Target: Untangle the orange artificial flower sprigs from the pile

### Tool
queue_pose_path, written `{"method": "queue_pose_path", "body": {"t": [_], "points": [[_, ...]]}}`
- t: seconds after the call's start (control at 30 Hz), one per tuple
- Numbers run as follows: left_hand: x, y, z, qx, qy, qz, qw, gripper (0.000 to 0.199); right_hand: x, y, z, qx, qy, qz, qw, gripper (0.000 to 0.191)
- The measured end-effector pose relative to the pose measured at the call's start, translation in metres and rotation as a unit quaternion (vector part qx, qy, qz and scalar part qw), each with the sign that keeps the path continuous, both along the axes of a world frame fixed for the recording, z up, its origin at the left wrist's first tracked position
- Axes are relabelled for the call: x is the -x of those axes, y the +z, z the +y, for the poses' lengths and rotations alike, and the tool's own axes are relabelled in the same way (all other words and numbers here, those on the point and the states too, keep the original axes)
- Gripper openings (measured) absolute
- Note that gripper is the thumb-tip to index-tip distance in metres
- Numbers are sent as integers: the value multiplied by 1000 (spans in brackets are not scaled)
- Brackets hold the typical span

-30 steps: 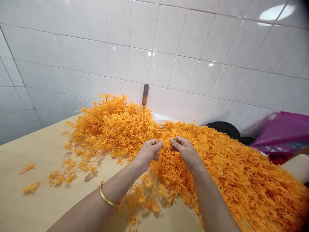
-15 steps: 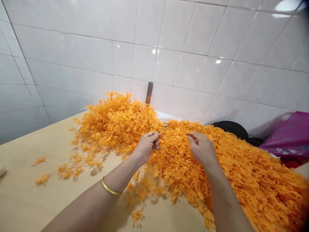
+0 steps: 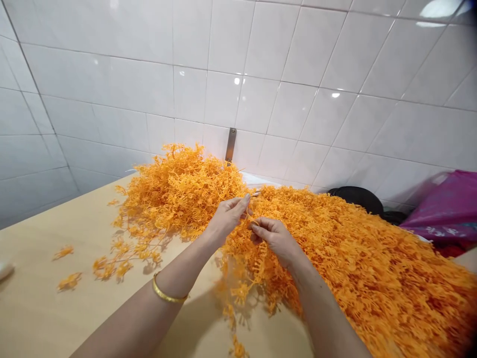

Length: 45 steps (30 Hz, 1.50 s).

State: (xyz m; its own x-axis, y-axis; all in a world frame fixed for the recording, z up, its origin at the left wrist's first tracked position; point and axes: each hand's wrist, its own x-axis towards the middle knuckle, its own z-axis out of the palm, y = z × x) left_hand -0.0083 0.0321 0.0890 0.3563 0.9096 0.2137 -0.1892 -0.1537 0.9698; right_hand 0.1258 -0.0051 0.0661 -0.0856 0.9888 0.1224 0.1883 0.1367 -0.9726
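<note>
Both hands meet in front of the heaped orange plastic sprigs. My left hand, with a gold bangle on its wrist, is closed, thumb against fingers, on an orange plastic stem. Beside it, my right hand pinches the same thin stem or one touching it; I cannot tell which. A strand of small spiky orange pieces dangles below the hands, partly blurred. Behind the left hand rises a tall pile of sprigs.
A broad heap of orange pieces covers the right side of the table. Loose sprigs lie at left, near a white object. Against the tiled wall are a metal strip, black round things and a purple bag.
My right hand has moved left and down to meet the left hand and now pinches the stem. My left hand has tilted upward slightly. The dangling strand has shifted right.
</note>
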Motion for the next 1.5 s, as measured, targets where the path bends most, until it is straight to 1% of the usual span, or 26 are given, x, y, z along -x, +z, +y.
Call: {"method": "queue_pose_path", "body": {"t": [0.07, 0.1, 0.13, 0.23, 0.27, 0.3, 0.37, 0.43, 0.5, 0.6, 0.7, 0.8, 0.83, 0.9, 0.97, 1.07, 1.1, 1.17, 1.23, 1.27, 1.3, 1.4, 1.43, 1.47, 1.5], "points": [[3, 4, 0, -38, 53, 59, 996, 40, -5, 6, -1, 12, -12, 64, 998, 22], [3, 6, -1, -63, 58, 79, 993, 40, -7, 8, -2, 16, -13, 92, 996, 24], [3, 6, -2, -86, 45, 93, 991, 40, -8, 10, -3, 16, -13, 115, 993, 25], [-1, 2, -7, -125, -47, 117, 984, 38, -8, 13, -4, -2, -10, 150, 989, 24], [-2, -1, -7, -130, -69, 124, 981, 37, -8, 14, -4, -6, -8, 155, 988, 24], [-4, -5, -7, -135, -76, 132, 979, 37, -8, 14, -5, -7, -6, 156, 988, 24], [-6, -12, -4, -147, -54, 150, 976, 31, -8, 15, -6, -10, -3, 140, 990, 24], [-6, -16, 1, -146, -10, 153, 977, 24, -10, 16, -8, -15, -5, 99, 995, 24], [-4, -15, 5, -132, 20, 128, 983, 21, -12, 17, -9, -12, 0, 44, 999, 26], [-1, -9, 6, -119, 36, 82, 989, 23, -12, 17, -11, 3, 21, -10, 1000, 29], [0, -4, 5, -132, 57, 59, 988, 24, -10, 14, -11, 15, 31, -9, 999, 38], [1, -3, 5, -144, 88, 48, 984, 25, -9, 10, -10, 44, 34, -1, 998, 52], [1, -4, 6, -143, 97, 52, 984, 25, -9, 9, -9, 57, 41, -2, 998, 53], [3, -5, 8, -133, 110, 79, 982, 26, -11, 7, -8, 76, 51, -13, 996, 47], [6, -5, 11, -127, 109, 129, 977, 28, -15, 8, -7, 69, 38, -40, 996, 33], [12, -5, 13, -131, 82, 232, 960, 32, -23, 14, -7, 7, -42, -131, 990, 18], [15, -5, 14, -130, 63, 268, 953, 33, -26, 17, -7, -19, -74, -174, 982, 16], [19, -5, 15, -127, 20, 326, 936, 32, -28, 23, -10, -74, -128, -257, 955, 13], [24, -2, 15, -143, -4, 368, 919, 29, -27, 26, -12, -123, -137, -318, 930, 12], [26, 1, 14, -162, 4, 385, 909, 27, -26, 26, -13, -139, -127, -337, 922, 13], [28, 5, 12, -189, 27, 397, 898, 24, -24, 26, -14, -149, -113, -352, 917, 13], [31, 21, 1, -282, 132, 393, 865, 17, -18, 22, -14, -151, -94, -377, 909, 16], [30, 26, -4, -309, 161, 376, 859, 15, -17, 21, -13, -149, -96, -382, 907, 16], [27, 29, -10, -331, 176, 357, 855, 15, -17, 19, -13, -149, -98, -384, 906, 16], [24, 31, -15, -343, 175, 340, 858, 16, -16, 18, -12, -149, -98, -386, 905, 16]]}}
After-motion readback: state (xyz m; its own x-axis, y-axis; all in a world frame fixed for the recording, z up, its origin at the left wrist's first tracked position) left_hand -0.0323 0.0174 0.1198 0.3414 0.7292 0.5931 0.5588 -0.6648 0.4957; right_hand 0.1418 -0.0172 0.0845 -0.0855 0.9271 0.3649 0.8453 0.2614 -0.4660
